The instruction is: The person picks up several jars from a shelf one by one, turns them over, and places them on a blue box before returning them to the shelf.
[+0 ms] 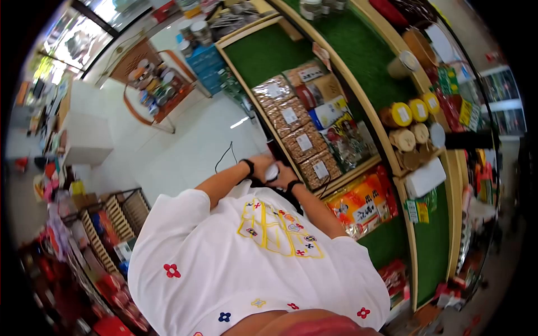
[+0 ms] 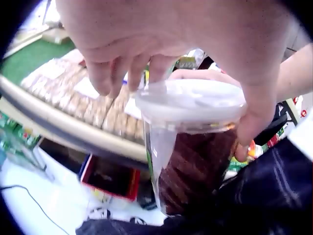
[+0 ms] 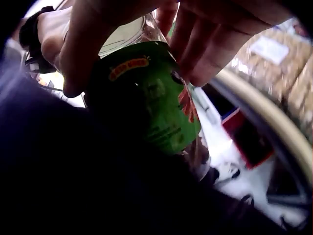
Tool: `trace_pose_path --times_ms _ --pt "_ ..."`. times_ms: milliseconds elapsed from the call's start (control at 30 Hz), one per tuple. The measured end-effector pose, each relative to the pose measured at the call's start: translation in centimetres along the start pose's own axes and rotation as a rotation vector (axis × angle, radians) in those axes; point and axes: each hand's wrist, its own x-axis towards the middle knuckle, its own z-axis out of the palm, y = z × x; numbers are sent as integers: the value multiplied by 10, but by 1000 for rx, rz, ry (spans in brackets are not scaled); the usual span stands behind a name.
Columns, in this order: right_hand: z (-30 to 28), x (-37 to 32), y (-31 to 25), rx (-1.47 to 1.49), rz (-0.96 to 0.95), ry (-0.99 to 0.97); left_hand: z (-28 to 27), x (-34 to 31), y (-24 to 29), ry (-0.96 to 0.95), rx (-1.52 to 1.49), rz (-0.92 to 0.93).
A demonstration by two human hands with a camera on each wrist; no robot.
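A clear plastic jar with a white lid stands upright close against the person's front, dark reddish-brown strips inside it. In the right wrist view its green label faces the camera. The left hand arches over the top, its thumb at the lid's edge and its fingers reaching down on the far side. From the other side the right hand grips the jar, thumb and fingers around its upper part. Dark cloth hides the jar's bottom.
Beside the hands runs a wooden-edged display counter lined with green turf, holding bagged nuts and orange packets. Lidded jars stand on a higher shelf. A red-rimmed box sits below, and a cable crosses the white floor.
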Motion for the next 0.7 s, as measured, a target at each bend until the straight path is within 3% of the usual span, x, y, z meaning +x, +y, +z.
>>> trace_pose_path --times_ms 33,100,233,433,500,700 --pt "24 -2 7 33 -43 -5 17 -19 2 -133 -140 -121" --pt "70 12 42 120 -92 -145 55 -51 -2 -58 -249 -285" --pt "64 9 19 160 -153 -280 62 -83 21 55 -244 -478" --pt "69 39 12 149 -254 -446 73 -90 1 35 -344 -527" --pt "64 49 3 93 -181 -578 78 -95 -2 108 -421 -514" --pt "66 69 -2 -64 -170 -522 96 -86 -37 118 -494 -465"
